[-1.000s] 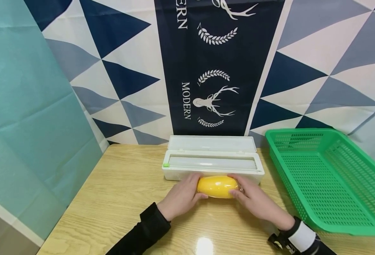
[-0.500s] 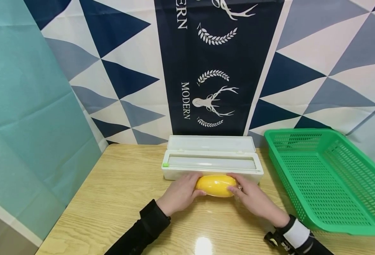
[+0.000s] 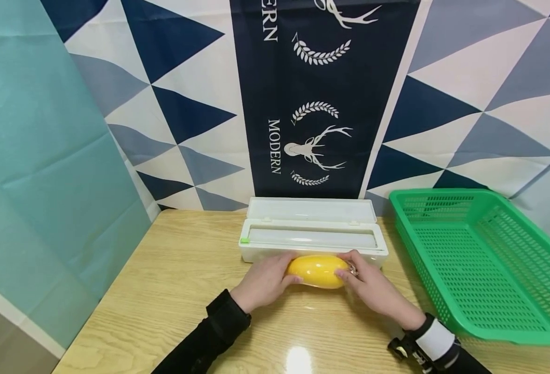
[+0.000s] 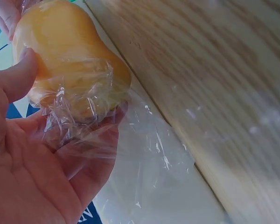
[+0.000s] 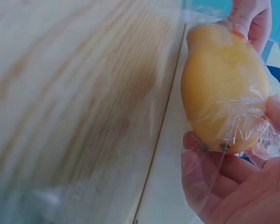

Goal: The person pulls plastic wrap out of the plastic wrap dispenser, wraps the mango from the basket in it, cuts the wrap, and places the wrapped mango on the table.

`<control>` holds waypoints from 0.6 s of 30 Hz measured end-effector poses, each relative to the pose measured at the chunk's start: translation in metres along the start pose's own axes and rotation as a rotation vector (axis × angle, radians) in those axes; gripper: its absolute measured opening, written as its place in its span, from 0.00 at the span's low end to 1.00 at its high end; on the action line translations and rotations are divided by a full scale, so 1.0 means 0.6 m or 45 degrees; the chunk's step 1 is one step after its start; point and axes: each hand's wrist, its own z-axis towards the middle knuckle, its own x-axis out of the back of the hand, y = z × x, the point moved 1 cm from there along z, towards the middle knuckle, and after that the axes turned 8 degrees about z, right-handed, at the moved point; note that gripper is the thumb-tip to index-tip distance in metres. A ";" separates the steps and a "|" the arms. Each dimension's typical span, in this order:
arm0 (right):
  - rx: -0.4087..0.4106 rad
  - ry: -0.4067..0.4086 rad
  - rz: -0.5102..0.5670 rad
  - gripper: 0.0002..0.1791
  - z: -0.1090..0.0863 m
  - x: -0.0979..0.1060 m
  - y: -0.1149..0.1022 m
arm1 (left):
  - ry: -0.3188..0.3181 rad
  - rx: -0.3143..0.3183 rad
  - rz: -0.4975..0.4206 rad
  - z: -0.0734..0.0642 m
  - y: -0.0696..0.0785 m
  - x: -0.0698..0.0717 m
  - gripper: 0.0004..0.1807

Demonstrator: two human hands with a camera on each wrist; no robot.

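Observation:
A yellow butternut squash (image 3: 318,271), wrapped in cling film, lies lengthwise between the two hands, just in front of the film dispenser. My left hand (image 3: 266,280) grips its left end, thumb on the near side. At the right end, my right hand (image 3: 372,289) holds it, with gathered film showing between thumb and index finger. Crumpled cling film (image 4: 79,105) bunches at the squash's end against the left fingers in the left wrist view. Loose film (image 5: 256,119) also creases beside the right thumb in the right wrist view, where a small dark stem spot shows.
Behind the hands stands a white cling film dispenser (image 3: 312,249), its lid raised, a film roll inside and a green slider (image 3: 244,240) at its left end. A green plastic basket (image 3: 461,332) sits at the right of the wooden table (image 3: 172,259). Patterned cloth hangs behind.
Both hands stay on the squash in nearly the same place. The right index finger and thumb have shifted slightly, and more of the gathered film shows at the right end.

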 end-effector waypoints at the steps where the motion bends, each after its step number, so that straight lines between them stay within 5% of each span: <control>1: 0.003 -0.001 0.004 0.20 0.000 0.000 0.001 | 0.000 0.002 -0.002 0.000 0.000 -0.001 0.31; 18: -0.012 -0.076 -0.059 0.34 -0.003 -0.002 -0.001 | -0.081 0.045 -0.107 0.002 -0.007 -0.002 0.28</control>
